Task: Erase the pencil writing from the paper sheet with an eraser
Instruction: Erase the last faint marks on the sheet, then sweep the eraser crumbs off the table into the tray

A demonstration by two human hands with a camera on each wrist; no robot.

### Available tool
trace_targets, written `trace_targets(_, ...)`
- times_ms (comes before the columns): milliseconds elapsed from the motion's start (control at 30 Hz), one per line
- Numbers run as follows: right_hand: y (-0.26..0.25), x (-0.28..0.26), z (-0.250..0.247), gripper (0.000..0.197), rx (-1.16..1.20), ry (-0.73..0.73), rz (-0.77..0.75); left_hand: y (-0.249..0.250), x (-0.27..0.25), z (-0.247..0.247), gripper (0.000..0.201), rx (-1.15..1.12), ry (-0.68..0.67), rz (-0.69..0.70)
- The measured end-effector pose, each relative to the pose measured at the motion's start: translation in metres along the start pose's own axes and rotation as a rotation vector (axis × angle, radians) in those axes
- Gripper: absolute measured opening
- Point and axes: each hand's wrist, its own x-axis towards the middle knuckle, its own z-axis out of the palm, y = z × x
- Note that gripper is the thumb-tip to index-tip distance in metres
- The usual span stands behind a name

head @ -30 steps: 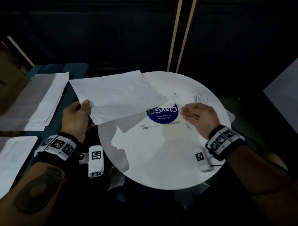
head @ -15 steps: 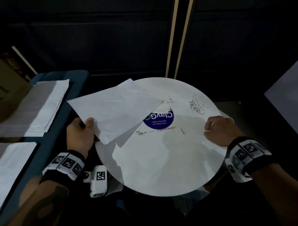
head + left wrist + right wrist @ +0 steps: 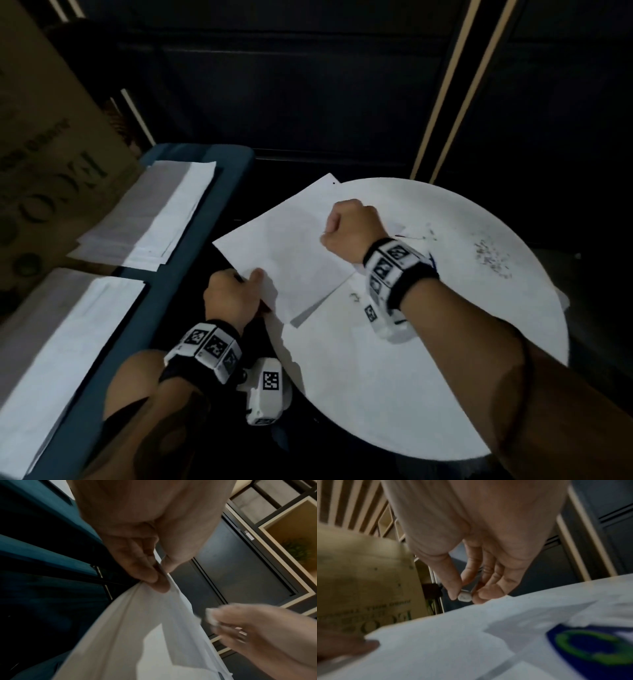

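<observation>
My left hand [image 3: 228, 297] pinches the near edge of the paper sheet [image 3: 287, 253], which overhangs the round white desk [image 3: 394, 377]. My right hand [image 3: 349, 233], curled above the sheet, pinches a small white eraser [image 3: 464, 597] between thumb and fingertips.

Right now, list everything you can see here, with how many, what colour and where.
paper sheet: one, white, on the table's left edge.
eraser: one, white, over the sheet.
table: one, white, round, centre.
eraser crumbs: scattered, dark, table's far right.
paper stacks: two, white, on a blue surface, left.
cardboard box: one, brown, far left.
left hand: pinches the sheet's near corner.
right hand: holds the eraser.
</observation>
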Motion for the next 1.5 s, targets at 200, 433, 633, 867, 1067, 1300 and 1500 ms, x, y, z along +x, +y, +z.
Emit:
trace_targets(200,-0.015,0.036,0.037,0.004,-0.061,-0.030,-0.003,0.004,0.011,-0.001,0.050,0.050,-0.059,0.010)
trace_targets(433,0.001,0.039,0.005,0.019,0.099,0.003,-0.005,0.006,0.017,-0.017,0.062,0.240,-0.155,-0.020)
trace_targets(633,0.073,-0.023,-0.063,0.006,0.498,0.189,0.154,0.019,-0.013,-0.007,0.047,0.351,0.028,0.512)
trace_targets(867,0.165,-0.140,-0.107,0.015,0.788,0.062,0.322,0.071,-0.075,0.073,0.033,0.540,-0.516,0.917)
trace_targets(1067,0.241,-0.169,-0.162,0.010,0.801,0.443,0.418,0.126,-0.120,0.140,0.047,0.400,-0.558,0.875)
trace_targets(1300,0.367,-0.121,-0.194,0.030,0.923,0.593,0.841,0.187,-0.116,0.208,0.037,0.343,-0.655,0.782)
trace_targets(1500,0.495,-0.069,-0.131,0.054,0.612,0.332,1.014,0.212,-0.101,0.234,0.006,0.183,-0.670,0.637)
